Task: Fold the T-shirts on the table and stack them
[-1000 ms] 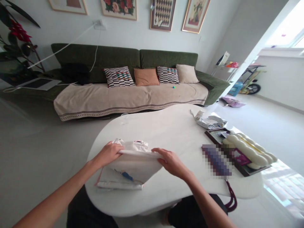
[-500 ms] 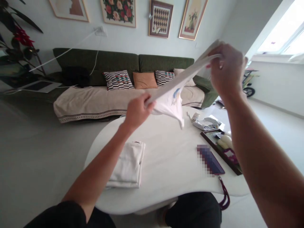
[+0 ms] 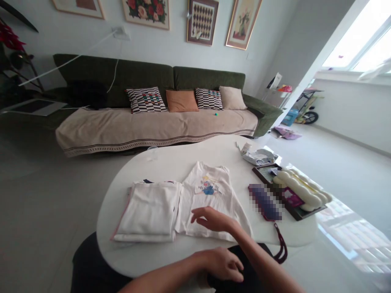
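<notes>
My right hand (image 3: 211,218) is loosely spread, palm down over the lower part of a white sleeveless shirt (image 3: 215,201); I can't tell whether it touches the fabric. The shirt lies flat on the white counter (image 3: 175,158), printed front up, just beside a folded stack of white cloth (image 3: 148,209). My left hand (image 3: 224,264) is near the counter's front edge, fingers curled, and I can't tell whether they grip anything. A purple item (image 3: 265,203) lies to the shirt's right.
</notes>
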Available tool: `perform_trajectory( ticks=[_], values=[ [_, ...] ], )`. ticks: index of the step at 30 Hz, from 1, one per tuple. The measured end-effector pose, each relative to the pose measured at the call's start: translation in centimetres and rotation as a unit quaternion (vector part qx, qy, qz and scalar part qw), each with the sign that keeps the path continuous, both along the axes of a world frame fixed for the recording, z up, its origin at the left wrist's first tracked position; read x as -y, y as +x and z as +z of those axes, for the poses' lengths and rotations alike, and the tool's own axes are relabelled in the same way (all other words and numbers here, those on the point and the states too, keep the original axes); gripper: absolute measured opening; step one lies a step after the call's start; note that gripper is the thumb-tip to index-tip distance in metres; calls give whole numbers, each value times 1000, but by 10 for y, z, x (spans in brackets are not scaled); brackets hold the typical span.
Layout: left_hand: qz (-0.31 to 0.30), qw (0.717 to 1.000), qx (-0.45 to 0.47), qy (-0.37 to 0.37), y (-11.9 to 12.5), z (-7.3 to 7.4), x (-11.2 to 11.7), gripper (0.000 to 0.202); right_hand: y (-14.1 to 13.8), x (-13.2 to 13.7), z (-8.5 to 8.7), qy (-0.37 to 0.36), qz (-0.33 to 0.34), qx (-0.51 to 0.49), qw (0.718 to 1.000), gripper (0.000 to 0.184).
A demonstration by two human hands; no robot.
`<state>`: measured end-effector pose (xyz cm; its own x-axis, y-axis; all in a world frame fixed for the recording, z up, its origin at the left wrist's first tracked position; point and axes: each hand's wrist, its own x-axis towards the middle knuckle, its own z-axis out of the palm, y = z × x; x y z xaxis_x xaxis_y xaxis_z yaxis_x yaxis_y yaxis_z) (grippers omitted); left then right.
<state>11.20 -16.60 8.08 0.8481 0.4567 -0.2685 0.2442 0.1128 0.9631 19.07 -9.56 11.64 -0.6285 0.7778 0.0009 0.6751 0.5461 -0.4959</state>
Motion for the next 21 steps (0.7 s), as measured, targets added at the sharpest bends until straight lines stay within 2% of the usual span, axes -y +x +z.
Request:
perform_trajectory(
  ticks=[1,2,5,6,8,10,12,14,16,19,21],
  values=[
    [-4,995,-55,89,-20,-1,-2,19,12,13,-18,-5,-46,14,999,26],
    [20,986,-90,138,-41,-1,-8,16,24,24,-34,-3,-105,29,994,30],
    [132,954,-152,221,-102,0,-36,33,53,49,-75,9,-272,80,959,42],
    [183,931,-180,261,-119,-2,-46,39,57,54,-87,12,-311,95,946,46],
    [255,842,-288,379,-147,-12,-60,42,60,63,-107,13,-358,120,926,51],
    [264,768,-387,436,-167,-29,-68,49,59,67,-122,12,-370,134,919,53],
    [250,734,-439,454,-184,-45,-73,53,62,70,-130,11,-359,141,922,53],
    [247,717,-457,465,-198,-55,-78,53,74,71,-132,9,-340,144,929,54],
    [252,709,-473,458,-210,-55,-84,53,92,75,-130,5,-322,146,935,53],
    [241,727,-472,437,-211,-39,-88,54,121,86,-122,-2,-308,143,940,55],
    [213,749,-439,449,-195,-27,-79,60,135,96,-119,-8,-310,145,940,63]
  ],
)
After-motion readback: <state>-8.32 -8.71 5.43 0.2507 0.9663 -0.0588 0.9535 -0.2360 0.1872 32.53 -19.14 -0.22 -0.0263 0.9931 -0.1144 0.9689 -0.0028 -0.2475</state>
